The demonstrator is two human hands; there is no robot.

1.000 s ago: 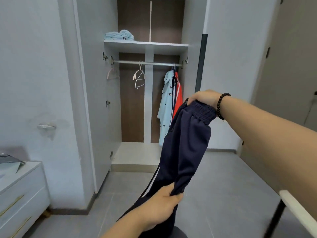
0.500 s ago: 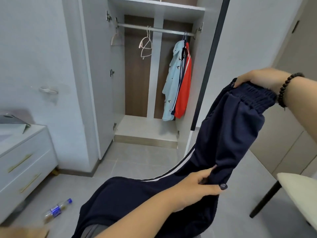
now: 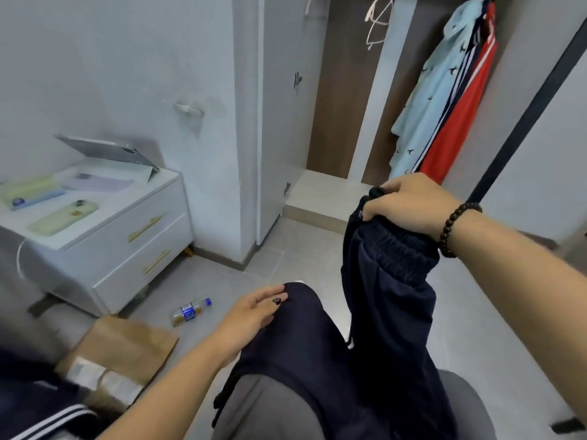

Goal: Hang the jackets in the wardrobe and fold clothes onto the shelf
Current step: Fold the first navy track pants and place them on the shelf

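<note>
Navy track pants (image 3: 384, 300) with a white side stripe hang folded over in front of me and drape across my grey-clad knee. My right hand (image 3: 409, 204), with a dark bead bracelet on the wrist, grips their elastic waistband at mid right. My left hand (image 3: 254, 312) lies on the lower fold of the pants with fingers fairly straight. The open wardrobe (image 3: 320, 192) is behind, with a light blue jacket (image 3: 425, 106) and a red jacket (image 3: 460, 122) hanging at its right side and empty white hangers (image 3: 376, 23) at the top.
A white drawer unit (image 3: 127, 236) at left carries a tablet and phones. A plastic bottle (image 3: 190, 312) and a brown paper bag (image 3: 127, 347) lie on the grey floor. Another dark striped garment (image 3: 41, 411) sits at bottom left.
My view has dropped and turned left. My right hand brought the waistband down and nearer; my left hand let go of its pinch on the pants leg and now lies flat on the fold.
</note>
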